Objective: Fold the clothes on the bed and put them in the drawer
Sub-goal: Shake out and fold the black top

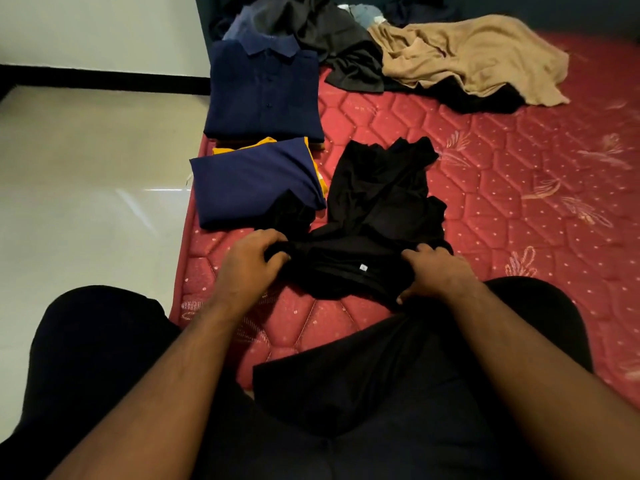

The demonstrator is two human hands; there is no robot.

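Note:
A crumpled black shirt (377, 209) lies on the red quilted mattress (519, 188) in front of me, its collar end with a small white tag nearest me. My left hand (251, 259) grips the shirt's left shoulder. My right hand (438, 275) grips its right shoulder. Left of the shirt sits a folded navy garment (252, 178) on top of a yellow one. Beyond that lies a folded navy polo shirt (265, 93). No drawer is in view.
Unfolded clothes lie at the far end of the bed: a tan garment (471, 57), a dark grey one (339, 43) and more dark pieces behind. The mattress's left edge drops to a pale tiled floor (86, 188). My knees in dark trousers frame the near edge.

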